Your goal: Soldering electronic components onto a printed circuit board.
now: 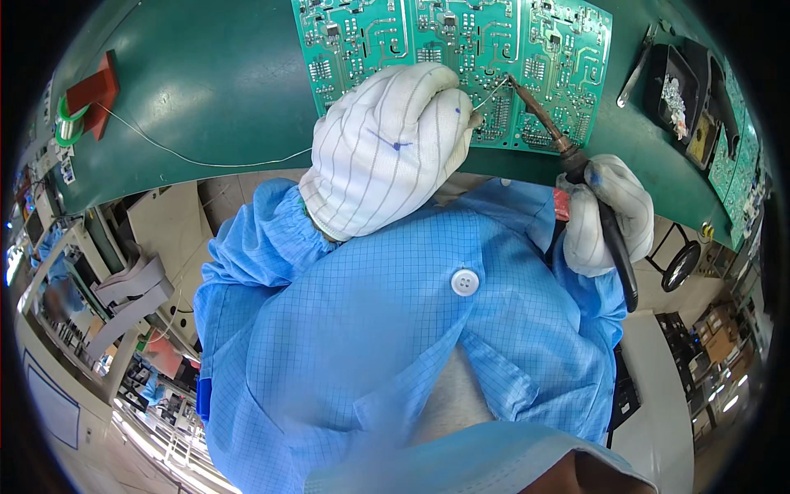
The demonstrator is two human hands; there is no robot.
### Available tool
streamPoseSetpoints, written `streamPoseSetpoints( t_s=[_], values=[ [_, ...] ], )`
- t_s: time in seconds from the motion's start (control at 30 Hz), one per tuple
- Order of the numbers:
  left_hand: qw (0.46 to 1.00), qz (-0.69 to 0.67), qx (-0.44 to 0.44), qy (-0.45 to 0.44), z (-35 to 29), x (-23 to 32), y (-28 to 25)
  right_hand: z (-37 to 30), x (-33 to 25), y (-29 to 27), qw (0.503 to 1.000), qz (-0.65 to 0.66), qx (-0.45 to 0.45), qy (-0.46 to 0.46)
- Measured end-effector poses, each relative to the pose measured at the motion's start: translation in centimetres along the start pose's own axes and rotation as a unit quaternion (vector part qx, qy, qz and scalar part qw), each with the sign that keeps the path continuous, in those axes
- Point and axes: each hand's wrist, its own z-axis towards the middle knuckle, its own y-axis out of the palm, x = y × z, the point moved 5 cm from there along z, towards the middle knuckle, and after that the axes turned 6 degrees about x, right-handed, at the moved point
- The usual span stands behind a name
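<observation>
A green circuit board panel (568, 49) lies on the bench in front of me, set with small components and solder joints. My right hand (611, 216), in a white glove, is closed round the handle of a soldering iron (539, 114). Its dark tip meets the board right of the middle. In my left hand (391, 148), gloved in striped white, a thin solder wire (492, 94) is pinched, and its end reaches the iron's tip. The wire trails left from that hand to a solder spool (69, 123) on a red stand. My left fingertips are partly hidden behind the glove's back.
The green bench mat (222, 74) spreads to the left. At the right stand a black soldering iron holder (671, 90) with solder scraps, a yellowish sponge (702, 138), metal tweezers (638, 67) and further green boards (745, 156). The bench's front edge runs close to my body.
</observation>
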Motion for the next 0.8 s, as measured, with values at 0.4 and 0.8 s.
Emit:
streamPoseSetpoints(
  t_s=[0.4,0.8],
  values=[
    [1.000,-0.027,0.003,0.001,-0.8,0.1,-0.2,-0.1,1.0,-0.6,0.995,0.046,0.010,0.082],
    [0.999,-0.047,0.011,-0.010,-0.7,0.4,-0.5,-1.0,1.0,-2.0,0.992,0.029,0.090,0.086]
  ],
)
